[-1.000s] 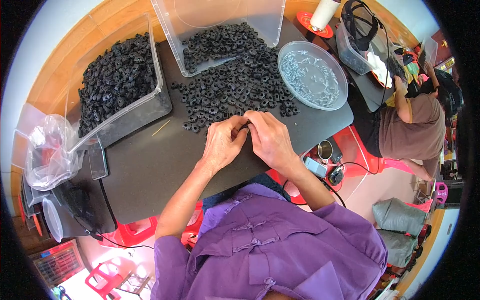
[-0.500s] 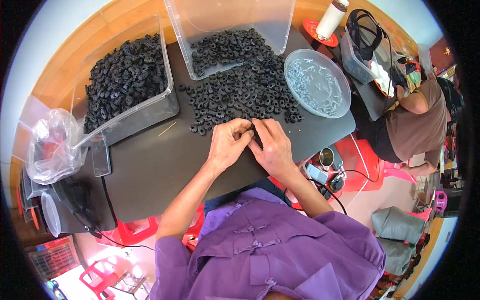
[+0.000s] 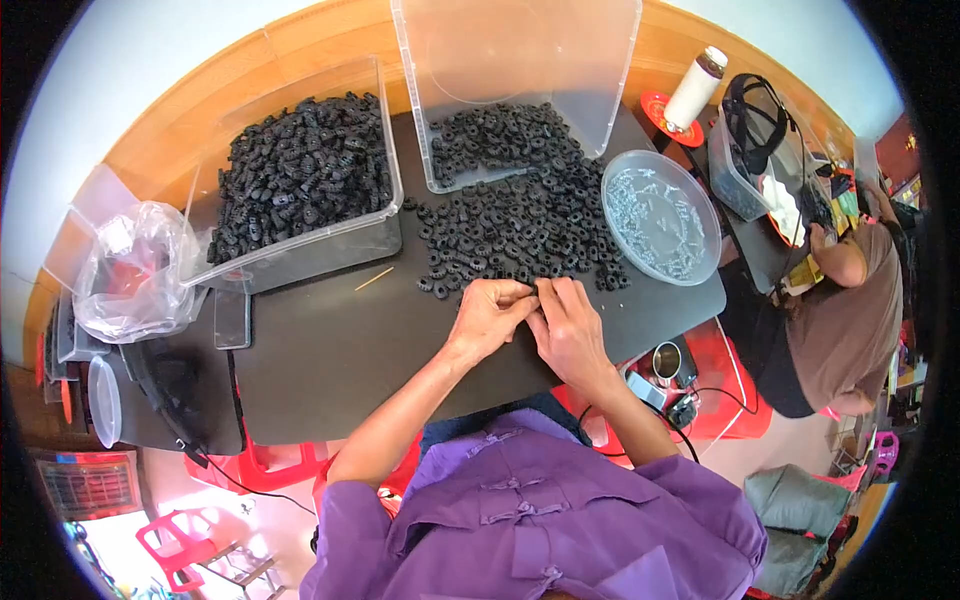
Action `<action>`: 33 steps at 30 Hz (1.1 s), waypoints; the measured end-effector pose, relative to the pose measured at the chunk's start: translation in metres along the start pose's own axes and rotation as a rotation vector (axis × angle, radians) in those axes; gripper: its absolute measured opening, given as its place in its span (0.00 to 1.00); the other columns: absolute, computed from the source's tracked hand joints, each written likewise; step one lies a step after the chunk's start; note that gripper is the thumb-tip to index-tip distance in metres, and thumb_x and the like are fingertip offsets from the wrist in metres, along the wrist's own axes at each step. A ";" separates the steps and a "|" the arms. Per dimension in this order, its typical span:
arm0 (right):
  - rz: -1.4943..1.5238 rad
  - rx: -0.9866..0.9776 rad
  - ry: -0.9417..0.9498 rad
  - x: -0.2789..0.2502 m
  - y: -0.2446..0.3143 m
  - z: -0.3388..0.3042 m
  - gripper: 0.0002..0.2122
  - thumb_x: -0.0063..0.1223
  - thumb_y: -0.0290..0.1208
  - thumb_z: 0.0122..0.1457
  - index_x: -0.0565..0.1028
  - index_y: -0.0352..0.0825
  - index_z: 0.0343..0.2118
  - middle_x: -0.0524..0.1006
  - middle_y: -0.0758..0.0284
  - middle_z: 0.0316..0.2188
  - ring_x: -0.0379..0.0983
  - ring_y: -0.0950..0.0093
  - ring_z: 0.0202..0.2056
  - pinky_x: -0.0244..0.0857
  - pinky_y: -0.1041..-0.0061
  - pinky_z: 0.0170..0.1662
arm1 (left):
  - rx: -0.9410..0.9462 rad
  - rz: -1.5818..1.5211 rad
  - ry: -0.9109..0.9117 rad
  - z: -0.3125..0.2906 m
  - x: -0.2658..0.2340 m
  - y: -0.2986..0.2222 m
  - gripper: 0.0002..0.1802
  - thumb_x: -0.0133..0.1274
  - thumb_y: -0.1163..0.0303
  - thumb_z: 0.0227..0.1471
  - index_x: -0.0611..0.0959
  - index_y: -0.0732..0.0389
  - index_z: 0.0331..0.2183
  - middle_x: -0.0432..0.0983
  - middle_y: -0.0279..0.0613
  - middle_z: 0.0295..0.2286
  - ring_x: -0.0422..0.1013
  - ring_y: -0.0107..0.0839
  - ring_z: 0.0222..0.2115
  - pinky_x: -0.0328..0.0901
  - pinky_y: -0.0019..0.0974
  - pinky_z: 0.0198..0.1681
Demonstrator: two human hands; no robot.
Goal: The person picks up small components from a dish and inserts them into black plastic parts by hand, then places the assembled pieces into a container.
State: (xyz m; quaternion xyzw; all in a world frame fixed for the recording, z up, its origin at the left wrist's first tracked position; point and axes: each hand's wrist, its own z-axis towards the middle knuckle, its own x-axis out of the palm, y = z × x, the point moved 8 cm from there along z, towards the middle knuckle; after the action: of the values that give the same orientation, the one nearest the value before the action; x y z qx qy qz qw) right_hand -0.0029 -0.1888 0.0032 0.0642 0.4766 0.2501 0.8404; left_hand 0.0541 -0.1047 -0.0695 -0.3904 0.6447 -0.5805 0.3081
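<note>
Fingers of left hand [image 3: 488, 318] and right hand [image 3: 572, 325] meet, what they pinch impossible to tell; loose black parts [image 3: 515, 232] lie just far, both hands near.

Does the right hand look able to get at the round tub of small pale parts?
Probably yes: the open round tub sits ahead and to the right of the right hand, with nothing tall between, just black pieces and tabletop.

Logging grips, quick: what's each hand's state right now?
Left hand: closed, apparently pinching a small black part.
Right hand: closed, apparently pinching the same part.
</note>
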 end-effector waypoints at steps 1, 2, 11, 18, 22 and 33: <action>-0.017 -0.020 0.001 0.001 0.000 0.000 0.16 0.57 0.22 0.44 0.70 0.24 0.38 0.67 0.60 0.30 0.67 0.63 0.32 0.65 0.69 0.32 | -0.004 0.020 -0.004 0.000 0.000 0.002 0.09 0.52 0.70 0.51 0.82 0.67 0.31 0.74 0.32 0.18 0.63 0.15 0.14 0.58 0.24 0.14; -0.033 -0.039 0.001 0.001 0.001 0.000 0.15 0.57 0.23 0.45 0.70 0.25 0.37 0.66 0.61 0.29 0.66 0.64 0.31 0.65 0.70 0.31 | -0.009 0.039 -0.007 0.001 -0.001 0.003 0.09 0.52 0.71 0.51 0.82 0.67 0.30 0.74 0.31 0.18 0.63 0.15 0.13 0.58 0.24 0.14; -0.047 -0.085 0.016 0.003 0.005 0.003 0.14 0.57 0.23 0.45 0.71 0.25 0.35 0.67 0.62 0.28 0.66 0.65 0.30 0.65 0.70 0.30 | 0.006 0.024 -0.020 0.000 -0.003 -0.002 0.08 0.52 0.73 0.51 0.82 0.67 0.29 0.73 0.31 0.16 0.61 0.15 0.12 0.56 0.23 0.14; 0.069 0.062 -0.106 -0.014 -0.003 -0.005 0.31 0.62 0.30 0.44 0.65 0.34 0.53 0.71 0.62 0.35 0.69 0.64 0.34 0.65 0.69 0.35 | 0.074 0.012 -0.055 -0.003 -0.012 -0.015 0.09 0.51 0.73 0.52 0.80 0.68 0.33 0.78 0.39 0.24 0.62 0.15 0.13 0.57 0.21 0.15; 0.118 0.153 -0.164 -0.019 -0.028 -0.021 0.24 0.60 0.25 0.46 0.69 0.32 0.49 0.72 0.60 0.31 0.70 0.65 0.32 0.66 0.70 0.35 | 0.201 0.113 -0.180 -0.020 -0.041 -0.065 0.09 0.54 0.73 0.50 0.80 0.68 0.34 0.79 0.38 0.26 0.70 0.16 0.23 0.65 0.24 0.23; 0.141 0.216 -0.233 -0.029 -0.052 -0.054 0.14 0.56 0.20 0.46 0.74 0.31 0.39 0.72 0.61 0.28 0.69 0.62 0.31 0.65 0.68 0.35 | 0.499 1.144 -1.234 -0.063 -0.218 -0.240 0.17 0.53 0.66 0.52 0.78 0.65 0.43 0.77 0.46 0.31 0.61 0.24 0.17 0.58 0.27 0.20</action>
State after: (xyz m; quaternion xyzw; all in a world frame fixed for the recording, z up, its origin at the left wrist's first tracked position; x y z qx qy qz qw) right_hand -0.0409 -0.2545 -0.0216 0.2159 0.3944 0.2469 0.8584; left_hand 0.1450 0.1098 0.1641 -0.1729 0.3139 -0.1463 0.9221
